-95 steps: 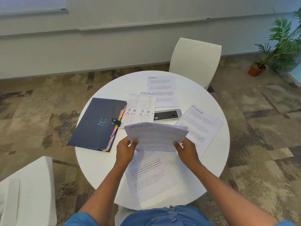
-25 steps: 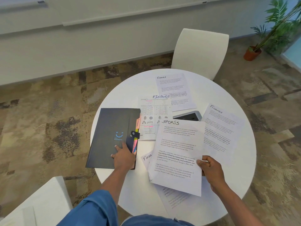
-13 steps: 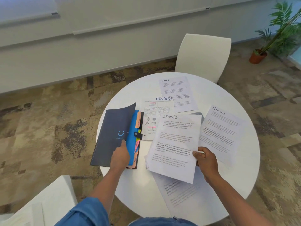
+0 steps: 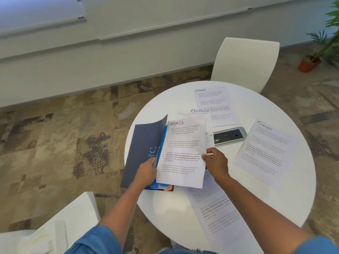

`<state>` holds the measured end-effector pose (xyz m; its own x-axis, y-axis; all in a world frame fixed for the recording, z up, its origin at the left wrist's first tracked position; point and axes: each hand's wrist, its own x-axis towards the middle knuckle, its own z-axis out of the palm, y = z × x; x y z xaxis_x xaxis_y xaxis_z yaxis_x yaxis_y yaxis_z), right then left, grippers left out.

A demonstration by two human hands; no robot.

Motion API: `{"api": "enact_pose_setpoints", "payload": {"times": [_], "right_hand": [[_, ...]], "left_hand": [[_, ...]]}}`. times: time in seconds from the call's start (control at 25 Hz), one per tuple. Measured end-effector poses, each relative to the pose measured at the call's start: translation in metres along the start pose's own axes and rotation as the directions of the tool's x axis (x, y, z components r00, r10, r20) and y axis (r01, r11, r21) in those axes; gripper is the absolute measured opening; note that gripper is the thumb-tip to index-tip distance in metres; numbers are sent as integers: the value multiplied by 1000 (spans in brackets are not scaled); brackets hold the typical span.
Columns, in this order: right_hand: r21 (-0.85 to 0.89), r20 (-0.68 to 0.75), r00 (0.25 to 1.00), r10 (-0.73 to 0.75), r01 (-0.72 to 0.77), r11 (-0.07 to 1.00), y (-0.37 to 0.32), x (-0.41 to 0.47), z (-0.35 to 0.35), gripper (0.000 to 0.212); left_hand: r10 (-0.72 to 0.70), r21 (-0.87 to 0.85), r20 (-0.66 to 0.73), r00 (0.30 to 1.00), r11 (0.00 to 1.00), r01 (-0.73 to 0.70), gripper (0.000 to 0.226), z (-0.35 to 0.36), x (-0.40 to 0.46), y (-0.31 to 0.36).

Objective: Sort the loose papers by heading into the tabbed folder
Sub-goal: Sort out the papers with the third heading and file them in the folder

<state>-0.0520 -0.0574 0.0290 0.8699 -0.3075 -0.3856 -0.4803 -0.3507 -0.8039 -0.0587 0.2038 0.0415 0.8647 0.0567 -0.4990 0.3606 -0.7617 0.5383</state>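
Note:
A dark tabbed folder [image 4: 143, 143] lies at the left of the round white table [image 4: 165, 99]. My left hand [image 4: 146, 171] grips its front cover and holds it lifted, showing a blue divider [image 4: 162, 143] inside. My right hand [image 4: 215, 160] pinches the right edge of a sheet headed SPORTS [image 4: 183, 153], which lies over the opened folder. Three sheets headed FINANCE stay on the table: one at the back [image 4: 218, 101], one partly under the SPORTS sheet [image 4: 199, 111], one at the right [image 4: 267, 151]. Another printed sheet [image 4: 216, 213] lies near the front edge.
A grey power socket box [image 4: 229, 136] is set into the table's middle. White chairs stand behind the table [image 4: 244, 63] and at the lower left [image 4: 55, 226]. A potted plant [image 4: 310, 63] stands on the carpet at the far right.
My right hand has carried the SPORTS sheet leftward onto the opened folder. My left hand has raised the cover higher.

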Motion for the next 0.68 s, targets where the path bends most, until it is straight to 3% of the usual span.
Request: {"api": "enact_pose_setpoints", "payload": {"times": [0.16,0.68], "right_hand": [[-62,-6,1000,-2,2,998,3,5,19,10],[-35,-28,998,47,-48,998,-24,0,83,7]], "left_hand": [[25,2,31,999,1000,-25,23,-11,1,-3],[100,0,94,991,995,-100,26,-26,-1,-1]]}}
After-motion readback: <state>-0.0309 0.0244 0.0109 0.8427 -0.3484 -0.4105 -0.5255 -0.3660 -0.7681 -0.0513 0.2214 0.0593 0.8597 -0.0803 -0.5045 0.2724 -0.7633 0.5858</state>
